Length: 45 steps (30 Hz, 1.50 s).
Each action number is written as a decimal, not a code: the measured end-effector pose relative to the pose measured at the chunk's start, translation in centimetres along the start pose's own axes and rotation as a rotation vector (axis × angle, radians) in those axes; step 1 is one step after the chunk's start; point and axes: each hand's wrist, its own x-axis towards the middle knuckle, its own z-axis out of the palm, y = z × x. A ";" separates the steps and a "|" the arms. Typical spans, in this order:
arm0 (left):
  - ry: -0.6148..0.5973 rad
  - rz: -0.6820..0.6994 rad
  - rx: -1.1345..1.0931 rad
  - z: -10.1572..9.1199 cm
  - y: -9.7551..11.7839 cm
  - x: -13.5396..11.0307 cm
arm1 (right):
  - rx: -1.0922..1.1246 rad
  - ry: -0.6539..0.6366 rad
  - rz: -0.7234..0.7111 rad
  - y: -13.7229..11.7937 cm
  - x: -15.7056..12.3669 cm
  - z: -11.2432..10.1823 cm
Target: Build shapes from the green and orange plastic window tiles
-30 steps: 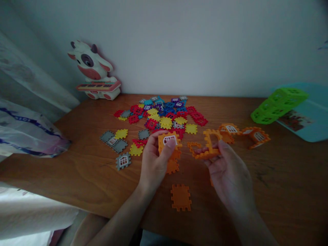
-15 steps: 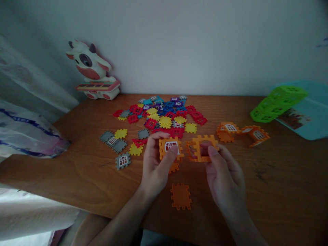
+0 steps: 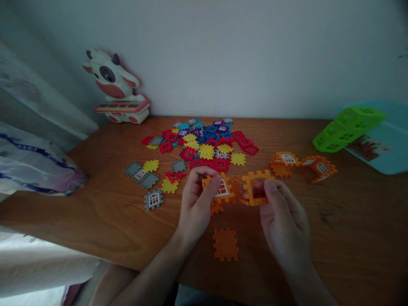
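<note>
Between thumb and fingers, my left hand [image 3: 196,208] grips an orange window tile [image 3: 227,196] with a white lattice. My right hand [image 3: 285,216] holds orange joined tiles [image 3: 251,203] with square openings, at least two of them set at an angle. The two held pieces are close together, with a narrow gap showing. Below them on the table lies a plain orange tile [image 3: 225,244] with notched edges. Another orange tile [image 3: 216,208] shows partly under my left hand's piece. To the right rest joined orange tiles [image 3: 283,170] and a folded orange group [image 3: 319,167] with windows.
A heap of red, yellow, blue and purple tiles [image 3: 206,151] lies mid-table. Grey tiles [image 3: 148,181] are at left. A toy cow with a keyboard [image 3: 118,91] stands back left. A green tile block [image 3: 346,129] leans on a pale blue container [image 3: 392,144]. A plastic bag [image 3: 38,163] sits left.
Both hands have shifted slightly right. The window tile in my left hand has tilted and my thumb sits higher on it. The joined tiles in my right hand have turned a little.
</note>
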 end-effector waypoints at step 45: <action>-0.153 0.336 0.389 0.1 0.3 -1.3 | -0.164 -0.049 -0.002 -1.5 -0.5 0.6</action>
